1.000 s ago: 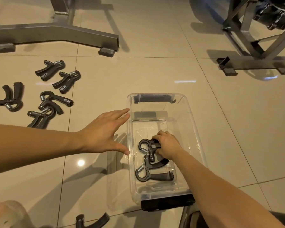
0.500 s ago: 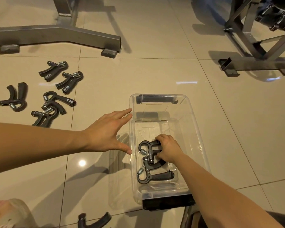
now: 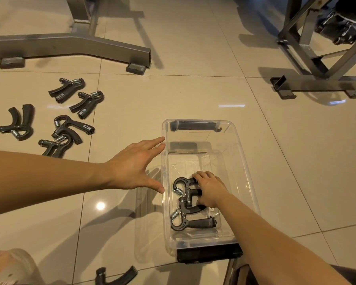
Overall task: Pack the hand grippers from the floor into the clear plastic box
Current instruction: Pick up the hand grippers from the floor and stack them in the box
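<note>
Fingers of R hand [image 3: 210, 190] curl on upper gripper [image 3: 185, 185] in box [image 3: 244, 161]; L hand [image 3: 135, 167] fingers straight.

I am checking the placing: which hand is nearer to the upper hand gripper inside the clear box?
Right. The right hand grips the upper hand gripper inside the clear plastic box. The left hand is open outside the box, beside its left wall.

The right hand [image 3: 209, 188] grips a black spring hand gripper [image 3: 185, 185] inside the clear plastic box [image 3: 244, 155]; the left hand [image 3: 135, 166], fingers straight, is just beside it.
</note>
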